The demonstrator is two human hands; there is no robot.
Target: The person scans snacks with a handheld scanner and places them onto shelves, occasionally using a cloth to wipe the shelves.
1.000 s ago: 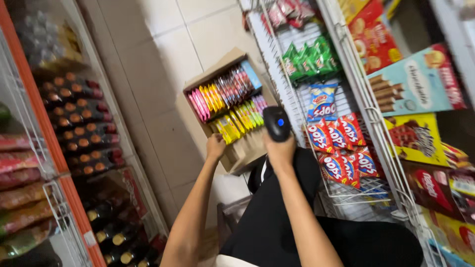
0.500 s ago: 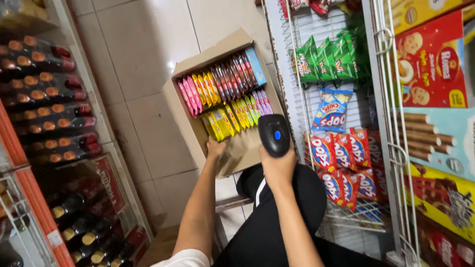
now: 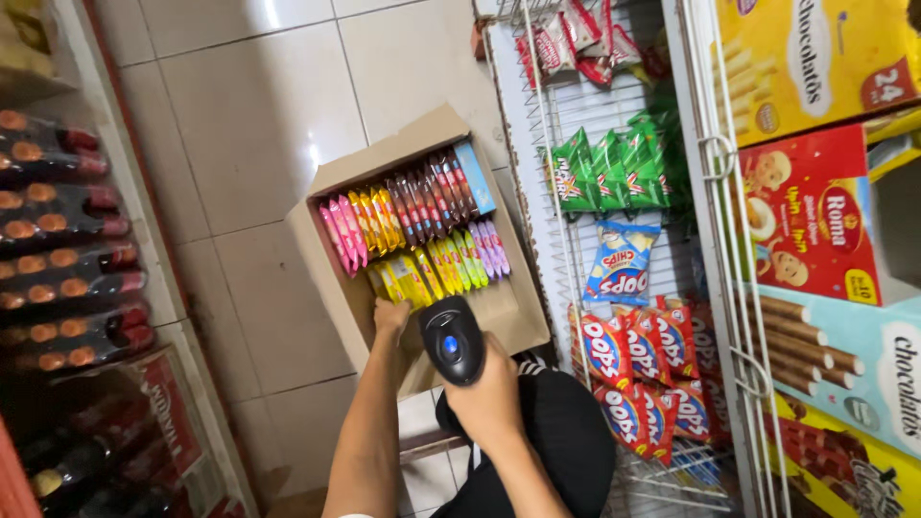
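Your right hand grips the scanner; steady it while your left hand, fingers curled, touches the yellow packs.

You see one open cardboard box, one black handheld scanner, four green snack packets, two of your hands.

Hands: scanner in right, left seemingly touching snack box.
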